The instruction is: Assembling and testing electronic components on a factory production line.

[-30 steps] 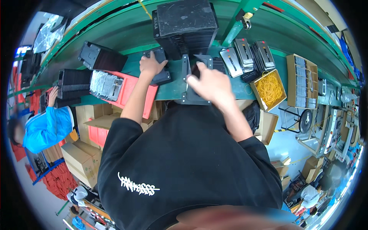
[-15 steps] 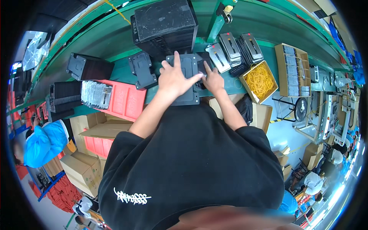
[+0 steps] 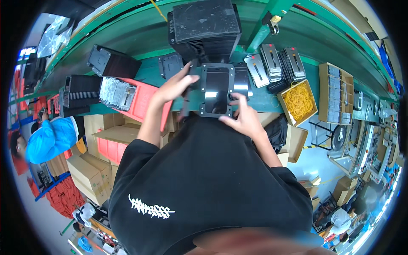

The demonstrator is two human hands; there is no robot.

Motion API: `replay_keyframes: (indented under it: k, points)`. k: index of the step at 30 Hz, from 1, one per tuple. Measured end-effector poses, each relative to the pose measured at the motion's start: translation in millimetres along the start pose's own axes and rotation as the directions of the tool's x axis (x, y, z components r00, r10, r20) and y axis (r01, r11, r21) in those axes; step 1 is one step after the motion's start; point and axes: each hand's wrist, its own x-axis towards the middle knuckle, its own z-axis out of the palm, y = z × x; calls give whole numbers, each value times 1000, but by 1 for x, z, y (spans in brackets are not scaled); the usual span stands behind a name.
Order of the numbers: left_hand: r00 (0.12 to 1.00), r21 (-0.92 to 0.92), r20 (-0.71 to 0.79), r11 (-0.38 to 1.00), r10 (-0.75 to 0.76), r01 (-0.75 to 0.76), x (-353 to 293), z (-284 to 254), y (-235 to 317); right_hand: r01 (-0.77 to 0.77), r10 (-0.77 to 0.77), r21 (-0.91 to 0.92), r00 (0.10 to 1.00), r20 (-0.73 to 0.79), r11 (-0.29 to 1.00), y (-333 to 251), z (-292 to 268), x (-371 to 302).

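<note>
In front of me lies a dark grey fixture frame (image 3: 203,102) with screws around its edge and a glossy black rectangular panel (image 3: 216,91) inside it. To its left, my left hand (image 3: 172,89) grips a dark plate (image 3: 186,100), tilted nearly edge-on and smeared by motion. My right hand (image 3: 247,121) is at the frame's lower right corner, thumb and forefinger apart at its edges; whether it bears on the frame is unclear. Just beyond that hand lies a second glossy black panel (image 3: 241,78).
Behind the frame rises a tall stack of black trays (image 3: 204,25). A black fixture plate (image 3: 171,66) lies left of it. Rightward are silver-grey plates (image 3: 257,70), a box of yellow rubber bands (image 3: 297,102) and a divided carton (image 3: 335,93). A red tray (image 3: 146,100) sits at left.
My left hand, earlier spread on the plate covering the frame, has lifted it away leftward, exposing the glossy panel. My right hand has come down to the frame's lower corner. The view has shifted.
</note>
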Motion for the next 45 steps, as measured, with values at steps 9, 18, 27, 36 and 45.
replay_keyframes:
  k: [9, 18, 27, 36, 45]
  points:
    - [845, 690, -415, 489, -337, 534, 81, -18, -69, -191, 231, -766, 971, -57, 613, -79, 57, 67]
    - [831, 631, -398, 542, -388, 555, 82, -25, -62, -102, 87, -586, 995, -53, 804, -70, 6, 64]
    - [975, 176, -223, 984, 6, 34, 4, 36, 15, -337, 212, -347, 912, -350, 875, 77, -11, 73]
    - [958, 781, -261, 556, -123, 284, 15, 124, 88, -245, 109, -418, 940, -323, 875, 100, 27, 67]
    - [951, 740, -305, 613, -59, 276, 8, 115, 79, 142, -133, -117, 988, 78, 983, 10, 5, -4]
